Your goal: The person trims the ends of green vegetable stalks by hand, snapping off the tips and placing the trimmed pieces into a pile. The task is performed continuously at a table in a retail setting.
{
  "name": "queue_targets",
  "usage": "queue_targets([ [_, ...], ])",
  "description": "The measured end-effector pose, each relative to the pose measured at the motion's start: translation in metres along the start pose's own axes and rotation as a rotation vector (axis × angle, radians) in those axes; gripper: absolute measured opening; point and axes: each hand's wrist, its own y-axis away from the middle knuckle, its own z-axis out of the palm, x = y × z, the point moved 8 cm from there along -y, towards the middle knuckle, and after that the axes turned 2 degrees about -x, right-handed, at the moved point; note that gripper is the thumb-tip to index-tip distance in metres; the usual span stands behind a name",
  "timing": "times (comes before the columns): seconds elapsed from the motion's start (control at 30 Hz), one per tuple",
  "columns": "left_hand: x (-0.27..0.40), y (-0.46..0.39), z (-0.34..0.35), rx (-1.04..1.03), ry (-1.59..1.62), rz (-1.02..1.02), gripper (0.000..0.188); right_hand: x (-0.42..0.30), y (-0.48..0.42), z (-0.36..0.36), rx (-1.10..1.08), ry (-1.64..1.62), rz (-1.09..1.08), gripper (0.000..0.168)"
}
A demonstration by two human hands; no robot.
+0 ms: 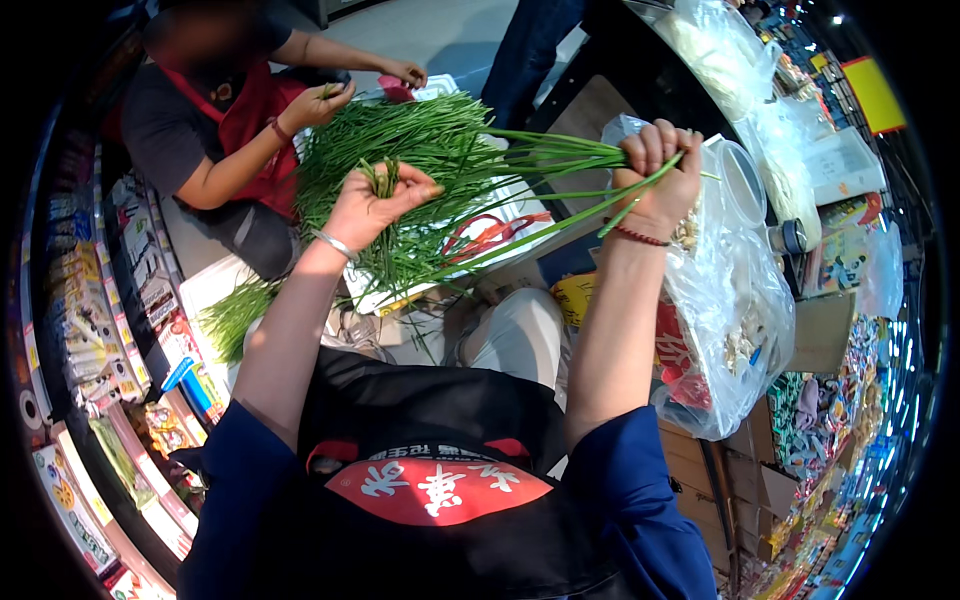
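Observation:
My right hand is closed in a fist around a bundle of long green stems, which look like garlic chives. The stems stretch leftward from the fist, and their far ends overlap a large heap of the same greens. Between the thumb and fingers of my left hand is a small tuft of limp, brownish-green leaves. It is held just above the near left side of the heap. Beneath the heap lies a white board or lid, with red ties on its near right part.
A co-worker in a red apron sits across at the left, hands by the heap. A smaller pile of greens lies near my left forearm. Plastic bags and a clear container stand right; stocked shelves line the left.

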Motion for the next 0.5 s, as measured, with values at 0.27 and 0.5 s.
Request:
queue_targets([
  [0.27,0.003,-0.003,0.042,-0.182,0.172,0.021,0.012,0.014,0.012,0.001,0.066,0.009,0.009,0.035],
  [0.5,-0.013,-0.001,0.032,-0.082,-0.102,0.017,0.022,0.048,0.011,-0.008,0.159,0.133,-0.031,0.049],
])
